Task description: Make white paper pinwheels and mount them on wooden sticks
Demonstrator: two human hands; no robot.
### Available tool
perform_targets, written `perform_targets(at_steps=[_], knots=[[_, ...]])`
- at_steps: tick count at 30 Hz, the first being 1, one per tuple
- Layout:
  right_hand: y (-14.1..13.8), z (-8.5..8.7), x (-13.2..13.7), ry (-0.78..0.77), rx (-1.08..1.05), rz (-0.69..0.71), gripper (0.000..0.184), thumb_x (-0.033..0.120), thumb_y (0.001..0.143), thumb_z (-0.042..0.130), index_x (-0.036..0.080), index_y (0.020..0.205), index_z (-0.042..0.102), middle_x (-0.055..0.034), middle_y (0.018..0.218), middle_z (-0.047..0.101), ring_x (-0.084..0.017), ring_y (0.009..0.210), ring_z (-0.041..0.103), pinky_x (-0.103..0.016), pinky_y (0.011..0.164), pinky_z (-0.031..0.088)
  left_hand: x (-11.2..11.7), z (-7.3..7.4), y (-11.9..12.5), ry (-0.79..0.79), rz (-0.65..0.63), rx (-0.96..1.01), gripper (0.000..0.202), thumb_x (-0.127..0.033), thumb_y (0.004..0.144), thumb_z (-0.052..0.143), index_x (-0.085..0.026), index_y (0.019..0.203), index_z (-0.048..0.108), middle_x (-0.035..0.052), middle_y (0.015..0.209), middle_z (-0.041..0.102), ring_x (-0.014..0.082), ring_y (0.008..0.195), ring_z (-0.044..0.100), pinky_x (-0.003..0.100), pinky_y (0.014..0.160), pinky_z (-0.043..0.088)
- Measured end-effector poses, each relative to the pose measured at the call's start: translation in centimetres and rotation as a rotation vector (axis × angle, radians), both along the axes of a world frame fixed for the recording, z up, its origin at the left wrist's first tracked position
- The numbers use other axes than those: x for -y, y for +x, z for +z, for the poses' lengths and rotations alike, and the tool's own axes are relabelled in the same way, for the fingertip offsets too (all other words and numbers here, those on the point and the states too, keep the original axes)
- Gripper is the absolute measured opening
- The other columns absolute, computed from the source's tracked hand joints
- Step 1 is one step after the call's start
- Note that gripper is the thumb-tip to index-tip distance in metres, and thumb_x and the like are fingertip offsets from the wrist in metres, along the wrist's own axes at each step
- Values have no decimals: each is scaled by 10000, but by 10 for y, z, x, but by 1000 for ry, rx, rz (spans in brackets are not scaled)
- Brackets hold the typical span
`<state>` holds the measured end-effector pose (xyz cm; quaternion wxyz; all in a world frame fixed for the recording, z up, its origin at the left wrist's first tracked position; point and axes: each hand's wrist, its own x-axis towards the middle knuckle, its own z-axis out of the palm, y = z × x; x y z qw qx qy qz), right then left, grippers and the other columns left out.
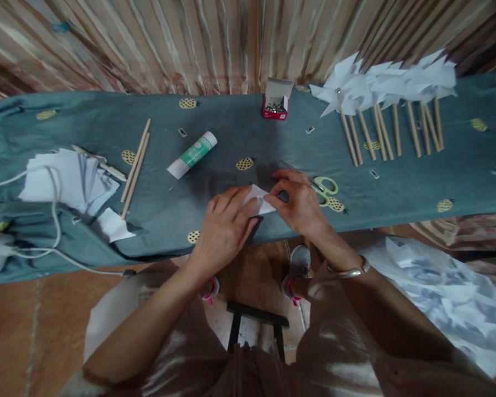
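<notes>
Paper [259, 199]: small, white and folded, near the front edge of the worktop [240, 129], between my two hands.
Left hand [225, 223]: partly open, fingers bent over the paper's left side; whether I pinch or only press, I cannot tell.
Right hand [300, 201]: thumb and forefinger closed on the paper's right side.
Risk to paper: a skewed crease, I judge, should my left fingers slacken; a tear, should both hands pull apart.
Scissors [321, 191]: just beside my right hand, which partly hides them; a sideways sweep could knock them.
Box [273, 115]: open, metal pins [276, 105] inside, beyond my hands; a careless reach could spill it.
Tube [193, 155]: lying beyond my left hand; being round, it may roll.
Left end: sheets [62, 179], two sticks [135, 160], and a cable [54, 207] that crosses the sheets and could drag them.
Right end: pinwheels [380, 85] overlapping in a row, easily crushed.
</notes>
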<state>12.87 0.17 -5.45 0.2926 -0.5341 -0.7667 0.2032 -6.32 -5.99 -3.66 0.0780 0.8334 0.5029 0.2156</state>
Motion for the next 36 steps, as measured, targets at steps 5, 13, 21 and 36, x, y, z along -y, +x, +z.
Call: perform_targets(at_steps=[5, 13, 21, 36], knots=[[-1, 1, 0, -2, 12, 4, 97, 205, 794, 691, 211, 699, 674, -98, 1112, 690, -301, 1096, 607, -497, 1008, 450, 16, -12, 18, 9, -123, -83, 526, -300, 982, 455, -69, 1447, 377, 207, 1485, 473, 326, 1438, 359, 544, 1161, 318], [-1, 1, -1, -18, 4, -5, 101, 218, 774, 728, 199, 688, 677, -103, 1109, 694, -303, 1086, 612, -501, 1003, 450, 20, -24, 21, -28, -135, -126, 627, -356, 962, 494, -20, 1461, 316, 247, 1509, 421, 346, 1470, 288, 532, 1191, 305], [0, -1, -2, 6, 4, -3, 126, 232, 797, 701, 202, 679, 671, -96, 1106, 685, -305, 1114, 602, -506, 1001, 451, 20, -25, 22, -56, -137, -129, 644, -367, 964, 486, -46, 1483, 282, 242, 1528, 392, 346, 1482, 251, 541, 1183, 315], [11, 1, 16, 20, -31, 62, 277, 419, 871, 633, 210, 1052, 654, -141, 1283, 636, -302, 1209, 581, -503, 1047, 447, 20, -26, 21, -62, -159, -158, 645, -289, 940, 515, -27, 1478, 275, 259, 1536, 366, 350, 1494, 201, 556, 1180, 311]])
